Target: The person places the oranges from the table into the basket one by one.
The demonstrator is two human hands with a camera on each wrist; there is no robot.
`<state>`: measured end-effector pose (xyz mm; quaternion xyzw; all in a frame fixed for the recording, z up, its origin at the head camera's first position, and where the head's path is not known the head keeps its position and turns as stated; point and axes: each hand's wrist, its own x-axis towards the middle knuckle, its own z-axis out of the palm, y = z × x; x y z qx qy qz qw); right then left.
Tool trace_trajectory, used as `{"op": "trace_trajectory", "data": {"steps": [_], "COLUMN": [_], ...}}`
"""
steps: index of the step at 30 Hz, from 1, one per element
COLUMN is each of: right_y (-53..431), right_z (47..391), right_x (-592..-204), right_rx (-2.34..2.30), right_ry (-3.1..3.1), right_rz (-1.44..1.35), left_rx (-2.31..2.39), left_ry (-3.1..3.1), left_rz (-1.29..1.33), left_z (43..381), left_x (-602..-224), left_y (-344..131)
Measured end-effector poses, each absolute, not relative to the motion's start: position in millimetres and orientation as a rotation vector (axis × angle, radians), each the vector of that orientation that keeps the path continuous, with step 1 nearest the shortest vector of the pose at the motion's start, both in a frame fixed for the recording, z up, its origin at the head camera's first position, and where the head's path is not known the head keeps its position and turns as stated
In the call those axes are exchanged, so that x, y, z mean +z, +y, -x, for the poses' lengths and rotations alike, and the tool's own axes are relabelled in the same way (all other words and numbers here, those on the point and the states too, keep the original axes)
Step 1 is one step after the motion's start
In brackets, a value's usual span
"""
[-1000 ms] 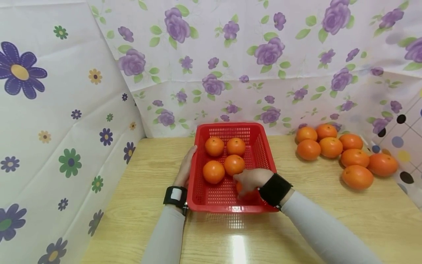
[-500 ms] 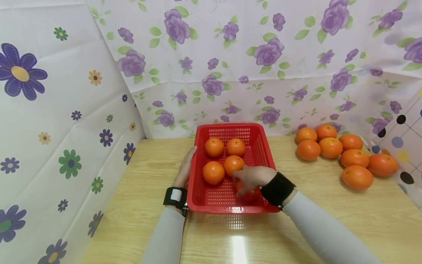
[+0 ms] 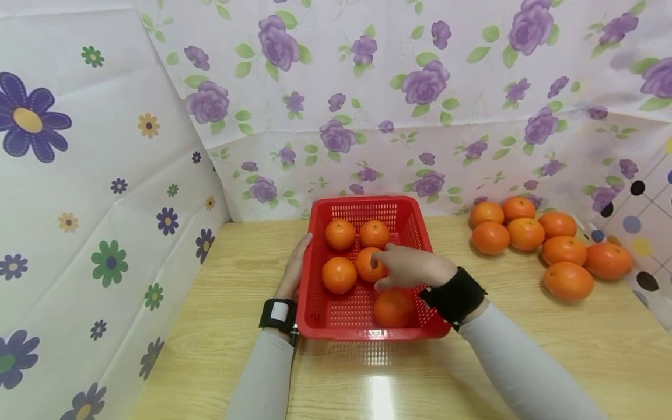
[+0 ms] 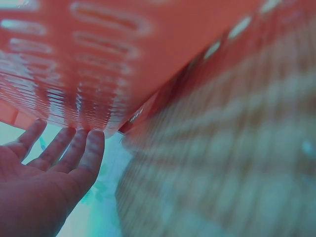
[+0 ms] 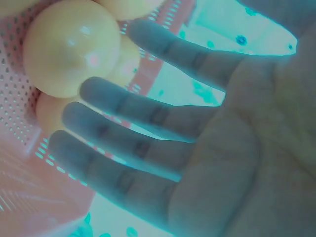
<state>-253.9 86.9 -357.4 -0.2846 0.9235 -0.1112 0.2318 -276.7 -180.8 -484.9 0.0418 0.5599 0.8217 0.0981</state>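
A red perforated plastic basket (image 3: 336, 333) stands on the table with several oranges in it. Along the basket's left outer side lies my left hand (image 3: 295, 268); in the left wrist view its fingers are nearly straight, with the tips against the slotted wall. Over the basket's right half, my right hand (image 3: 415, 267) hovers with nothing in its grasp. The right wrist view shows its fingers (image 5: 153, 116) spread and almost straight. Below that hand an orange (image 3: 392, 309) sits in the front right part of the basket. Another orange (image 3: 367, 266) is partly hidden behind the fingertips.
Several loose oranges (image 3: 527, 234) lie in a group on the wooden table (image 3: 252, 274) right of the basket. A flowered cloth (image 3: 336, 87) hangs behind the table, and another (image 3: 105, 204) on the left.
My right hand has let go of the front right orange and lifted up and away from it. The orange stays in the basket. My left hand stays at the basket's side.
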Motion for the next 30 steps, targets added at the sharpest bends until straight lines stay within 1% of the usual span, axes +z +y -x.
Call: {"op": "trace_trajectory", "data": {"steps": [11,20,30], "right_y": [119.5,157.6,196.9], "right_z": [260.0,264.7,269.6], "right_x": [-342.1,-327.2,-324.2], "right_rx": [-0.645,-0.907,-1.055], "right_ry": [2.74,2.833,2.935], "right_rz": [0.937,0.855,0.744], "left_rx": [2.431,2.421,2.396], "left_ry": [1.632,1.679,1.64], "left_rz": [-0.137,-0.123,-0.139], "left_z": [274.4,277.6,273.3], "left_x": [-482.0,-486.6,-481.0], "left_y": [-180.6,-181.2,-183.0]}}
